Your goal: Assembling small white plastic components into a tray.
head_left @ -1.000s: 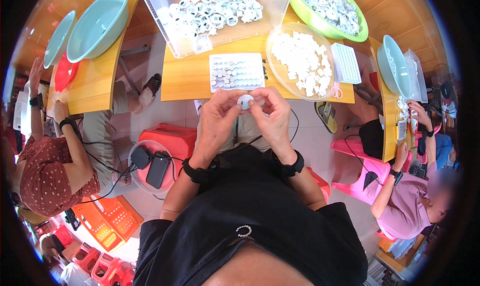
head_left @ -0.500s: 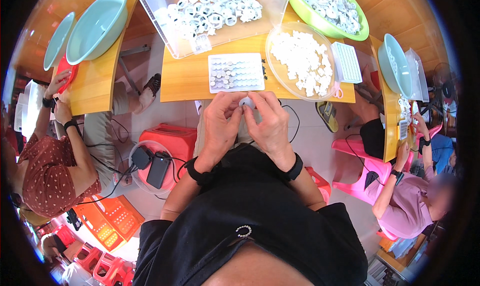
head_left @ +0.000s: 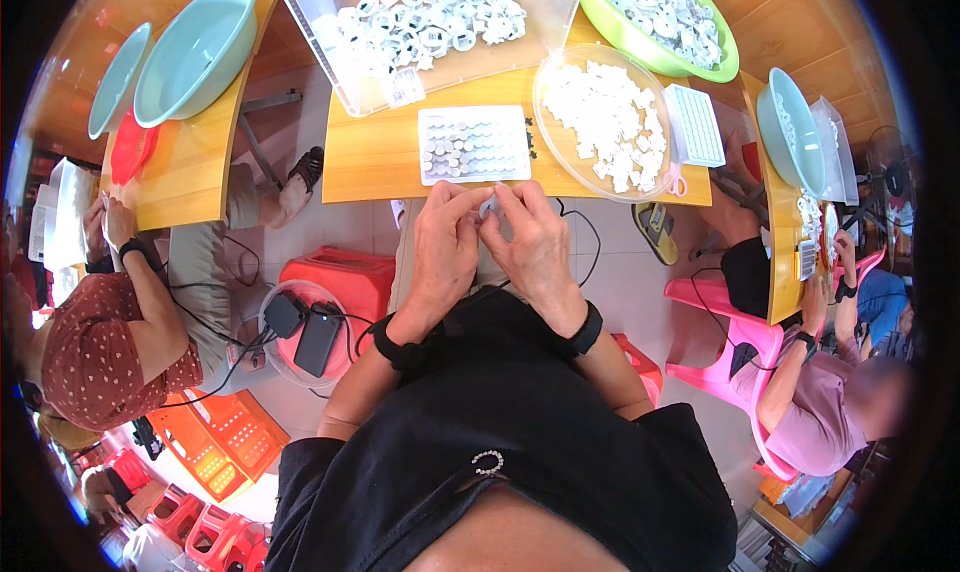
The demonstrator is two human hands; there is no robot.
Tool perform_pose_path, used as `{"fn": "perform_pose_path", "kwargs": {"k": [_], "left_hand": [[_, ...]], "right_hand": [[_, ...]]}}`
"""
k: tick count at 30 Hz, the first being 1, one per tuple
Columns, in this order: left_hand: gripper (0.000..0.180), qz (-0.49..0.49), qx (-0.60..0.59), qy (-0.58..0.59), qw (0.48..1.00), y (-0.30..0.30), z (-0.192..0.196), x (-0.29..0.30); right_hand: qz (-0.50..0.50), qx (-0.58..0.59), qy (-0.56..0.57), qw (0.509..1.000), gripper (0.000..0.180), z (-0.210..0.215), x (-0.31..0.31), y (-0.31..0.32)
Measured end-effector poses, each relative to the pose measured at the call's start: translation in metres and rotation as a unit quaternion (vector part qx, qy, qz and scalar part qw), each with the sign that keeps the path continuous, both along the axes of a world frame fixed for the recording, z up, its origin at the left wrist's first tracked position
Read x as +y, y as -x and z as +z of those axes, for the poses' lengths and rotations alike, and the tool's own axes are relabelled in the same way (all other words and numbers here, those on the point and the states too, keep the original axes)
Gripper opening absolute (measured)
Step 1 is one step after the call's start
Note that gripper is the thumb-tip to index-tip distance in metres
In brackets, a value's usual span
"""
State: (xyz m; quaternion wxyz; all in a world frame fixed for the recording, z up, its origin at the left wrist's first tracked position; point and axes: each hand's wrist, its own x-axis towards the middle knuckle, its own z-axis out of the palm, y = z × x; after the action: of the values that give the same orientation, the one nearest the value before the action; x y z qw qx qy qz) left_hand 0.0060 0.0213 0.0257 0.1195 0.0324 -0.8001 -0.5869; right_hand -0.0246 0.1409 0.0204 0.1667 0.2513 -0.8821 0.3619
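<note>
Close together at the near table edge, my left hand (head_left: 446, 240) and my right hand (head_left: 531, 244) pinch a small pale round plastic part (head_left: 489, 208) between them. Fingers cover most of it, so its details are hidden. Just beyond my fingertips lies a white tray (head_left: 474, 118) with rows of round slots; several small grey round pieces (head_left: 447, 152) stand in its left part. Tiny black bits (head_left: 530, 139) lie along the tray's right side. Right of it sits a round clear shallow tub (head_left: 546, 100) heaped with small white plastic pieces (head_left: 610, 122).
A clear bin (head_left: 318, 34) of white round parts stands at the back, with a green basin (head_left: 735, 54) of parts to its right. A pale slotted tray (head_left: 694, 124) rests beside the tub. Co-workers sit left and right. A red stool (head_left: 340, 272) is by my left.
My fingers have closed further over the round part, and my right hand has turned slightly inward. The left co-worker's hands have drawn back from the red dish; the right co-worker's arms have shifted.
</note>
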Motion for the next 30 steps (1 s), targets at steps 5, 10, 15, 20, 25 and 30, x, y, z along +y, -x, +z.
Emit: {"fn": "perform_pose_path", "kwargs": {"k": [5, 10, 15, 20, 25, 30], "left_hand": [[0.03, 0.006, 0.0, 0.017, 1.0, -0.001, 0.001, -0.001], [0.03, 0.011, 0.005, 0.036, 0.999, 0.001, 0.0, -0.001], [0.026, 0.024, -0.001, -0.039, 0.999, 0.005, -0.008, -0.004], [0.017, 0.014, -0.019, -0.143, 0.989, 0.007, -0.001, -0.006], [0.013, 0.032, -0.016, -0.16, 0.986, 0.008, -0.005, -0.008], [0.012, 0.008, -0.009, -0.18, 0.984, 0.01, -0.007, -0.007]], "right_hand": [[-0.001, 0.007, -0.03, 1.0, 0.027, -0.003, -0.002, -0.001], [0.01, 0.012, -0.023, 1.0, 0.02, -0.003, -0.004, 0.001], [-0.001, 0.006, 0.018, 1.0, 0.019, -0.002, -0.006, 0.005], [0.005, -0.16, 0.211, 0.964, 0.016, 0.009, 0.0, 0.008], [0.013, -0.194, 0.224, 0.955, 0.016, 0.007, 0.003, 0.005], [0.026, -0.223, 0.241, 0.944, 0.015, 0.017, 0.011, 0.008]]}}
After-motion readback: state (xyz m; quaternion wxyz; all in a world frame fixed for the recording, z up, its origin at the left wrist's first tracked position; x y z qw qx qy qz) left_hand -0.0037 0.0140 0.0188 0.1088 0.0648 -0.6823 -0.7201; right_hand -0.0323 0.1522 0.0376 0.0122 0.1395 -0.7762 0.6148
